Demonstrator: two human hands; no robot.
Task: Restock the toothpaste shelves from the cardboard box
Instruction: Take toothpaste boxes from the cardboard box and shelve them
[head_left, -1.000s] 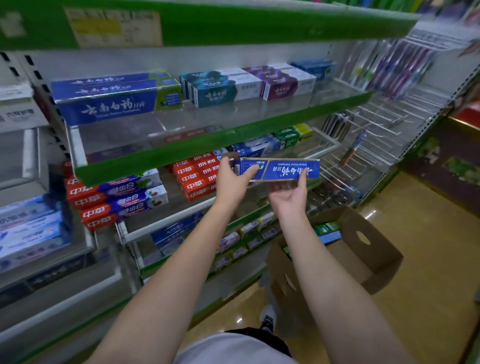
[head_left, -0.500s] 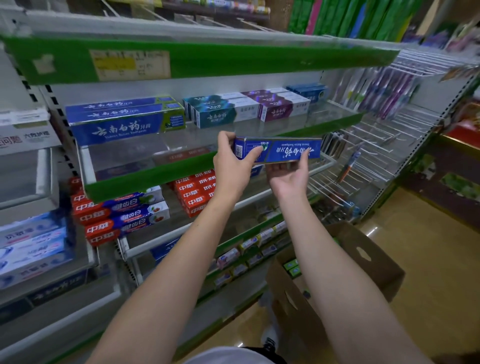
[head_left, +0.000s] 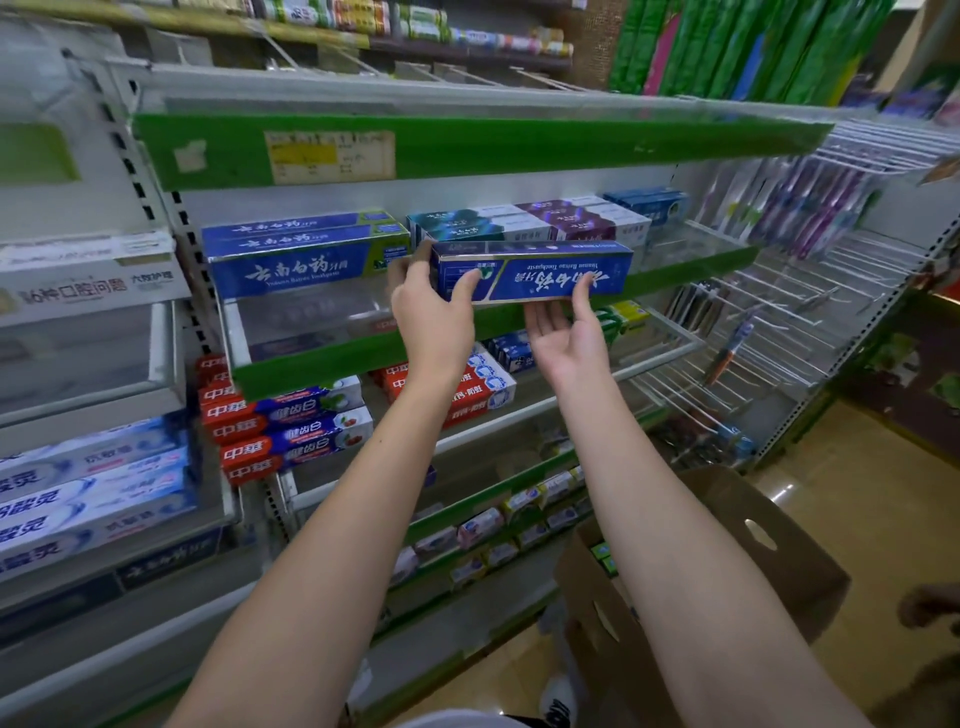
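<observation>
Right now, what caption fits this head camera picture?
Both hands, left hand and right hand, hold a blue toothpaste box upside down before the shelf.

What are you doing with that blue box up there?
A person is stocking a shop shelf. Both hands hold one long blue toothpaste box, print upside down: the left hand grips its left end and the right hand props it from below. It is level with the green-edged shelf, just right of a stack of matching blue boxes. An open cardboard box sits on the floor below.
</observation>
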